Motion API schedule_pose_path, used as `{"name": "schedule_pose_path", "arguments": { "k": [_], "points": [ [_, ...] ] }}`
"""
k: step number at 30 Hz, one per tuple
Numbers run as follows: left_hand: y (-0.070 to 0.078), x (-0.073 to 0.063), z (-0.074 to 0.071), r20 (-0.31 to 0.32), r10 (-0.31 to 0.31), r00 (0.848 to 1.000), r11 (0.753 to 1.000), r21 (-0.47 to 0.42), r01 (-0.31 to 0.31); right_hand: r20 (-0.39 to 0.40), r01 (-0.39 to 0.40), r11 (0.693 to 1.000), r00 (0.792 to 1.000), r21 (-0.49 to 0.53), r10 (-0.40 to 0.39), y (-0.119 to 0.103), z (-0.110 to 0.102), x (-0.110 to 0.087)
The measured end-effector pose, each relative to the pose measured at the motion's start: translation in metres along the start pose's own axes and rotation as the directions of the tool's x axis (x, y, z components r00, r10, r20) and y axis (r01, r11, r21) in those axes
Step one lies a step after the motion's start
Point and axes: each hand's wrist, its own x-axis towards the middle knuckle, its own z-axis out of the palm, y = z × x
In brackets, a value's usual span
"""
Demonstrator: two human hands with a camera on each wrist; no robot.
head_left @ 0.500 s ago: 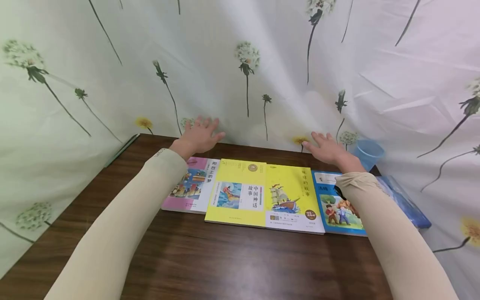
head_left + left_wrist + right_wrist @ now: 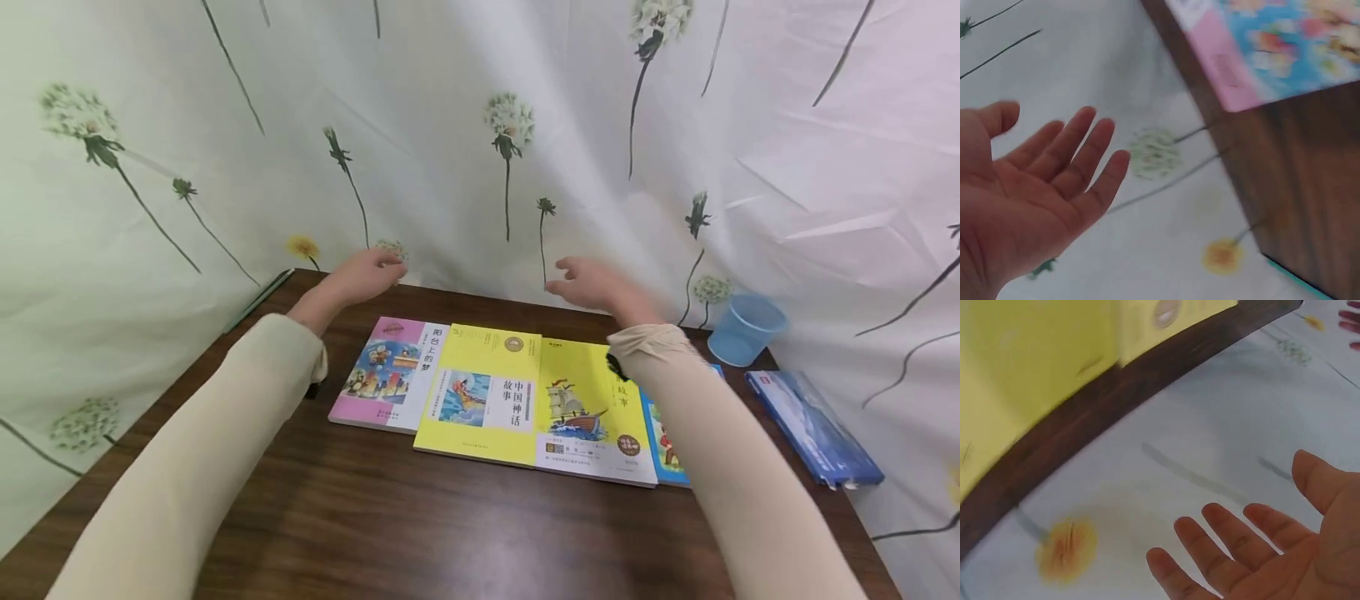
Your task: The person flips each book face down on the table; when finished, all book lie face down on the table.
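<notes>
My left hand (image 2: 369, 275) is raised over the table's back edge, above the pink-and-white book (image 2: 386, 375). Its palm and loosely bent fingers show bare in the left wrist view. Over the back of the ship-cover yellow book (image 2: 585, 400) hovers my right hand (image 2: 596, 285), palm bare and fingers spread in the right wrist view. Between these two books lies another yellow book (image 2: 480, 396), all three side by side. At the row's right end a blue book (image 2: 667, 442) is partly hidden by my right sleeve.
A translucent blue cup (image 2: 746, 329) stands at the back right corner. In front of it lies a blue flat package (image 2: 813, 427). A curtain printed with dandelions (image 2: 450, 150) hangs behind the brown table (image 2: 450, 533). A thin green strip (image 2: 258, 300) lies along the back left edge.
Both hands have turned inward from their spread, palm-down pose. The right hand has moved left, away from the cup, and the left hand slightly left. The view has shifted a little.
</notes>
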Motion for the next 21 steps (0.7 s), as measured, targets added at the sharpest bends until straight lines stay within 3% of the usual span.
{"name": "schedule_pose_path", "arguments": {
  "k": [4, 7, 9, 11, 13, 16, 18, 21],
  "points": [
    [-0.039, -0.02, 0.013, 0.016, -0.115, 0.993, 0.993, -0.015, 0.115, 0.066, -0.021, 0.997, 0.998, 0.08, 0.016, -0.019, 0.032, 0.025],
    [-0.063, -0.039, 0.025, 0.107, -0.22, 0.97, 0.966, -0.111, 0.232, 0.129, -0.035, 0.984, 0.992, 0.176, 0.012, -0.032, 0.061, 0.037],
    [-0.073, -0.053, 0.031, 0.203, -0.266, 0.942, 0.93, -0.202, 0.306, 0.167, -0.029, 0.972, 0.986, 0.232, -0.011, -0.041, 0.081, 0.043],
    [-0.08, -0.069, 0.033, 0.315, -0.29, 0.904, 0.885, -0.271, 0.378, 0.197, -0.021, 0.965, 0.98, 0.26, -0.031, -0.05, 0.098, 0.048],
    [-0.084, -0.085, 0.034, 0.412, -0.292, 0.863, 0.848, -0.306, 0.433, 0.218, -0.024, 0.958, 0.975, 0.287, -0.041, -0.058, 0.113, 0.053],
    [-0.087, -0.106, 0.032, 0.495, -0.269, 0.826, 0.817, -0.337, 0.467, 0.237, -0.054, 0.953, 0.971, 0.298, -0.019, -0.072, 0.128, 0.06],
    [-0.088, -0.119, 0.031, 0.517, -0.266, 0.814, 0.781, -0.38, 0.496, 0.243, -0.069, 0.954, 0.97, 0.291, -0.004, -0.081, 0.134, 0.066],
    [-0.088, -0.135, 0.03, 0.521, -0.26, 0.813, 0.698, -0.48, 0.531, 0.238, -0.085, 0.956, 0.971, 0.281, 0.016, -0.094, 0.141, 0.073]
  ]
}}
